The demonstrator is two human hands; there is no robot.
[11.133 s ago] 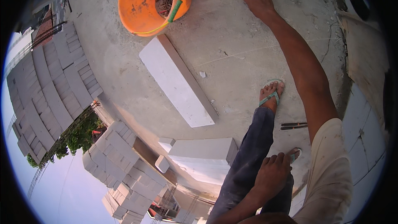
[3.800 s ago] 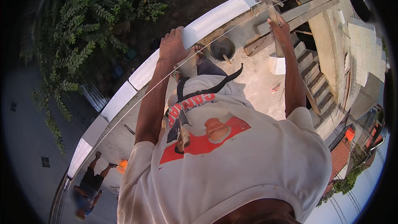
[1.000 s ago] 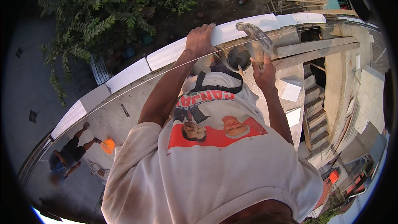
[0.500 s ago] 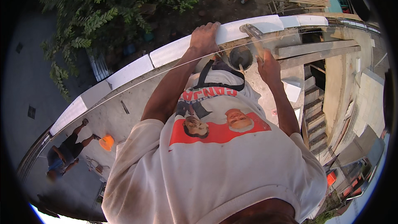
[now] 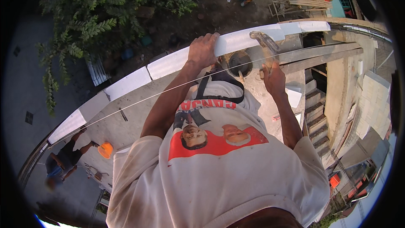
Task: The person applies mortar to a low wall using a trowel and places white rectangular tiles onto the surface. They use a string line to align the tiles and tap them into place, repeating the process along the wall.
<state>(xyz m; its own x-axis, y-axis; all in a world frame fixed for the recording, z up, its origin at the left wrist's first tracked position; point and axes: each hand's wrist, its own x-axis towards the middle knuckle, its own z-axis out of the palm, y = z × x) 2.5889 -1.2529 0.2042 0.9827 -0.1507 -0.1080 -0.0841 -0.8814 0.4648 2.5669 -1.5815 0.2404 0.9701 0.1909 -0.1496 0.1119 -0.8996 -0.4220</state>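
Now the string (image 5: 168,90) has swung farther from the block wall (image 5: 168,62), so it probably guides the work less truly. Rightward, the left hand (image 5: 204,50) rests over the wall's top; whether it grips, I cannot tell. Next, the hammer (image 5: 266,43) overlaps the wall's inner edge, head toward it, handle running crosswise back into the right hand (image 5: 274,78), fingers wrapped around it.

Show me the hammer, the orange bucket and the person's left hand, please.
Hammer (image 5: 265,41): head view, on its head.
Orange bucket (image 5: 105,150): head view, on its visible orange surface.
Left hand (image 5: 203,50): head view, on its back.
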